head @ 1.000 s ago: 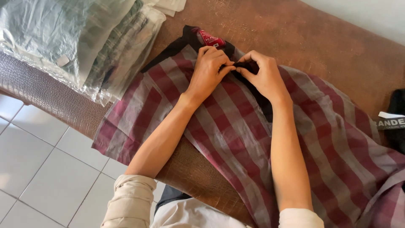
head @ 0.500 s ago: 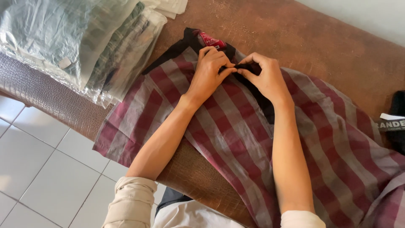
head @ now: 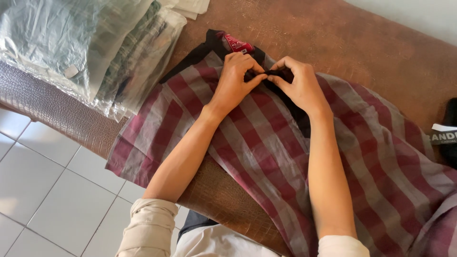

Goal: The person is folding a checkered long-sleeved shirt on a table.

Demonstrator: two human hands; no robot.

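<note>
- Red-and-grey checked cotton shirt (head: 285,157) spread flat on brown textured table (head: 362,52).
- Left hand (head: 234,82) and right hand (head: 297,84) both pinched narrowly on dark placket (head: 273,74) near collar, fingertips nearly touching.

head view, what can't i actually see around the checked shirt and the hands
- Head view: what the fingertips of the left hand and right hand pinch is covered by the fingers.
- Checked shirt: cut off by the right and bottom edges.
- Plastic-bagged clothes: blurred by glare, cut off top left.

Bright daylight from upper right, soft shadows, glare on plastic bags (head: 71,43) (mostly sharp)
</note>
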